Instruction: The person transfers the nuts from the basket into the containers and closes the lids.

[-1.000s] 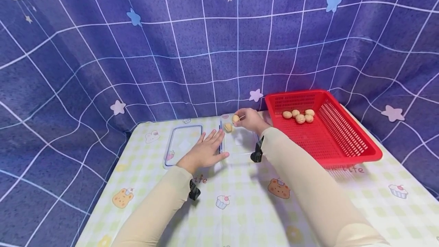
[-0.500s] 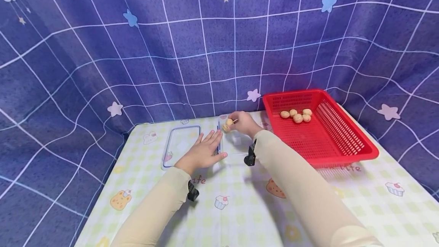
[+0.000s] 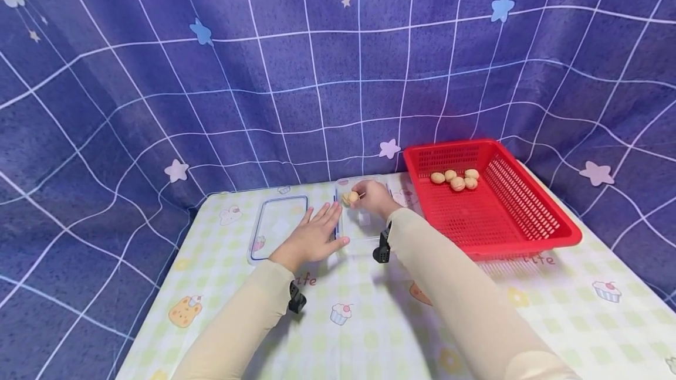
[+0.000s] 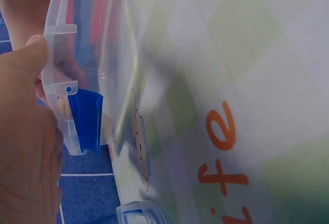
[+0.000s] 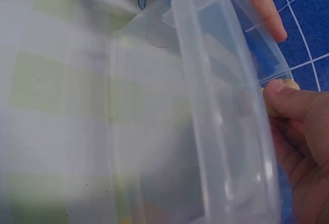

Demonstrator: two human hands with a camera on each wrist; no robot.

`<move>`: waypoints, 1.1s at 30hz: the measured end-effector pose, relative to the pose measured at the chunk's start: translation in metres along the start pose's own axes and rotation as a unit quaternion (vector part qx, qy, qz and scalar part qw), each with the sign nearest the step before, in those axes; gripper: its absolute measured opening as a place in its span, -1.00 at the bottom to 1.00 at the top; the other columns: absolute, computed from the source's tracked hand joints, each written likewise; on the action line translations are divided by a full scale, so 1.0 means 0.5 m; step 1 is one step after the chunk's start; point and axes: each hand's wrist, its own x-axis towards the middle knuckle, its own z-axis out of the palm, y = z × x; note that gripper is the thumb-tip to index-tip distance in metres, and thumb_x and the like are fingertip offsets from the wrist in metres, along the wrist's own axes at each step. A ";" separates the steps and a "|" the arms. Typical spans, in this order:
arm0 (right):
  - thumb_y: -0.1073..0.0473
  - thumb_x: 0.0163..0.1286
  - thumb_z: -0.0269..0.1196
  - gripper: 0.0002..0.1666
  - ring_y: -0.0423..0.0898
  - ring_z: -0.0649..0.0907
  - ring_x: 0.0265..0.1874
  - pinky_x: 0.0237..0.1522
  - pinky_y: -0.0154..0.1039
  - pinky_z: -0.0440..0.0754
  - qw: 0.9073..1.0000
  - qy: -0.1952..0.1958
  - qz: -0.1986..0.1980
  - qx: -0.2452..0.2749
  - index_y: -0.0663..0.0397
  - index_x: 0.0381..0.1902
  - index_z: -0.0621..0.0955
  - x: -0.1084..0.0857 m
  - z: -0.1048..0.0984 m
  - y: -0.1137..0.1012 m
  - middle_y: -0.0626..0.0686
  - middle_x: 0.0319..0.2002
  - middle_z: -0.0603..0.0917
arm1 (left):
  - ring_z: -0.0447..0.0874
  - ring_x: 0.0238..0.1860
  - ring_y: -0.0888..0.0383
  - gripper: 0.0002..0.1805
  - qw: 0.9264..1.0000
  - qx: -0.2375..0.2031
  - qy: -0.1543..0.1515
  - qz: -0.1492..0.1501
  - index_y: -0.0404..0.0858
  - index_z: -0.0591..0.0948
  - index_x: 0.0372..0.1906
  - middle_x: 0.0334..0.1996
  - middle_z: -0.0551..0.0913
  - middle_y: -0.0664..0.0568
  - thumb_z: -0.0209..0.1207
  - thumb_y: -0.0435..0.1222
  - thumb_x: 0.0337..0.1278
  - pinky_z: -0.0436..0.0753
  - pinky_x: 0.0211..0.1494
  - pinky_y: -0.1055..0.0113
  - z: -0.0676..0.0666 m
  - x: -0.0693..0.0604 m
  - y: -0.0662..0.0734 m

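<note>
A clear plastic box (image 3: 364, 228) with blue clips stands at the back middle of the table. My left hand (image 3: 313, 236) rests at its left side with straight, spread fingers; in the left wrist view the thumb lies by the rim, near a blue clip (image 4: 86, 121). Over the box's back left part my right hand (image 3: 376, 198) pinches a walnut (image 3: 354, 196) between thumb and fingers. Another walnut (image 3: 345, 199) is right beside it in the box. The right wrist view shows the thumb on the held walnut (image 5: 271, 106) beyond the clear wall (image 5: 226, 106).
A red plastic basket (image 3: 486, 216) stands on the right, with several walnuts (image 3: 457, 183) in its back left part. On the left lies a clear lid (image 3: 277, 221) with a blue seal. A blue curtain (image 3: 338, 104) hangs behind the table.
My right hand has moved left and slightly down with the walnut, bringing it close beside the other one. My left hand has stayed at the box.
</note>
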 end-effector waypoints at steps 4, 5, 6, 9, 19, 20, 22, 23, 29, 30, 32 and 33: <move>0.31 0.16 0.48 -0.58 0.03 0.73 -0.07 0.12 -0.12 0.62 1.000 0.003 -0.003 0.008 0.27 0.00 0.68 -0.004 0.010 -0.001 0.20 -0.05 0.76 | -0.23 0.63 -0.02 -0.08 1.000 0.009 0.009 -0.001 -0.26 -0.09 0.63 0.64 -0.12 -0.07 -0.20 0.25 0.49 -0.30 0.60 -0.12 0.004 -0.004 0.000; 0.32 0.17 0.47 -0.59 0.03 0.72 -0.07 0.12 -0.12 0.62 1.000 0.001 -0.001 0.011 0.27 0.00 0.68 -0.006 0.012 -0.001 0.20 -0.06 0.76 | -0.23 0.63 -0.02 -0.08 1.000 0.010 0.009 0.000 -0.26 -0.09 0.63 0.64 -0.12 -0.07 -0.20 0.25 0.49 -0.30 0.60 -0.12 0.004 -0.006 0.000; 0.32 0.18 0.46 -0.59 0.03 0.72 -0.07 0.13 -0.11 0.61 1.000 0.000 0.000 0.012 0.28 0.01 0.68 -0.007 0.015 -0.001 0.20 -0.06 0.76 | -0.23 0.63 -0.02 -0.08 1.000 0.013 0.008 -0.001 -0.27 -0.09 0.63 0.64 -0.12 -0.07 -0.20 0.24 0.50 -0.28 0.60 -0.12 0.004 -0.007 0.001; 0.33 0.20 0.44 -0.58 0.04 0.71 -0.06 0.14 -0.11 0.61 1.000 -0.001 0.006 0.015 0.29 0.04 0.67 -0.011 0.023 0.001 0.20 -0.06 0.76 | -0.24 0.63 -0.02 -0.09 1.000 0.012 0.004 -0.001 -0.27 -0.08 0.63 0.64 -0.12 -0.08 -0.19 0.23 0.50 -0.27 0.60 -0.12 0.005 -0.009 0.002; 0.36 0.16 0.48 -0.48 0.02 0.70 -0.06 0.15 -0.12 0.60 0.999 -0.006 0.025 0.030 0.28 0.11 0.65 -0.018 0.045 0.007 0.19 -0.06 0.76 | -0.17 0.63 -0.06 -0.09 1.000 0.013 0.009 0.002 -0.31 -0.03 0.62 0.63 -0.09 -0.09 -0.21 0.24 0.50 -0.22 0.61 -0.14 0.006 -0.008 0.002; 0.36 0.16 0.48 -0.49 0.02 0.70 -0.07 0.14 -0.12 0.61 0.999 -0.007 0.023 0.028 0.28 0.10 0.65 -0.018 0.046 0.008 0.19 -0.07 0.76 | -0.18 0.63 -0.06 -0.09 1.000 0.009 0.010 0.002 -0.31 -0.04 0.62 0.63 -0.10 -0.09 -0.20 0.24 0.50 -0.23 0.60 -0.14 0.006 -0.007 0.002; 0.36 0.16 0.47 -0.50 0.01 0.70 -0.08 0.12 -0.13 0.62 1.000 -0.006 0.018 0.023 0.29 0.08 0.65 -0.017 0.048 0.010 0.18 -0.08 0.76 | -0.19 0.63 -0.06 -0.08 1.000 0.008 0.010 0.003 -0.31 -0.05 0.62 0.64 -0.10 -0.09 -0.20 0.24 0.50 -0.23 0.60 -0.15 0.007 -0.005 0.001; 0.36 0.15 0.47 -0.51 0.01 0.70 -0.09 0.12 -0.13 0.62 1.000 -0.006 0.016 0.021 0.29 0.07 0.66 -0.017 0.048 0.010 0.18 -0.09 0.76 | -0.20 0.63 -0.06 -0.08 1.000 0.007 0.009 0.002 -0.29 -0.06 0.63 0.64 -0.11 -0.09 -0.21 0.24 0.50 -0.23 0.60 -0.15 0.007 -0.004 0.001; 0.32 0.15 0.49 -0.52 0.01 0.69 -0.09 0.13 -0.11 0.60 1.000 -0.011 0.016 0.002 0.26 0.06 0.67 -0.016 0.053 0.014 0.16 -0.09 0.77 | -0.21 0.63 -0.05 -0.09 1.000 0.008 0.008 0.000 -0.26 -0.09 0.63 0.64 -0.15 -0.05 -0.20 0.23 0.50 -0.29 0.61 -0.12 0.010 0.001 -0.001; 0.30 0.15 0.49 -0.53 0.01 0.70 -0.10 0.13 -0.11 0.60 1.000 -0.011 0.015 -0.003 0.26 0.05 0.68 -0.016 0.054 0.015 0.15 -0.10 0.77 | -0.21 0.63 -0.05 -0.09 1.000 0.009 0.007 -0.001 -0.26 -0.09 0.63 0.64 -0.16 -0.04 -0.20 0.24 0.50 -0.30 0.61 -0.10 0.010 0.001 -0.002; 0.29 0.14 0.50 -0.54 0.00 0.70 -0.11 0.14 -0.10 0.60 1.000 -0.008 0.012 -0.011 0.24 0.03 0.69 -0.016 0.056 0.015 0.14 -0.12 0.77 | -0.22 0.63 -0.04 -0.08 1.000 0.006 0.007 -0.001 -0.26 -0.09 0.63 0.64 -0.16 -0.04 -0.21 0.25 0.49 -0.31 0.60 -0.10 0.008 0.001 0.000; 0.28 0.14 0.51 -0.55 0.00 0.71 -0.12 0.14 -0.09 0.60 1.000 -0.006 0.008 -0.016 0.23 0.01 0.70 -0.016 0.056 0.014 0.13 -0.13 0.78 | -0.22 0.63 -0.05 -0.08 1.000 0.007 0.007 0.000 -0.26 -0.09 0.63 0.64 -0.15 -0.05 -0.22 0.26 0.49 -0.31 0.60 -0.10 0.006 0.000 0.000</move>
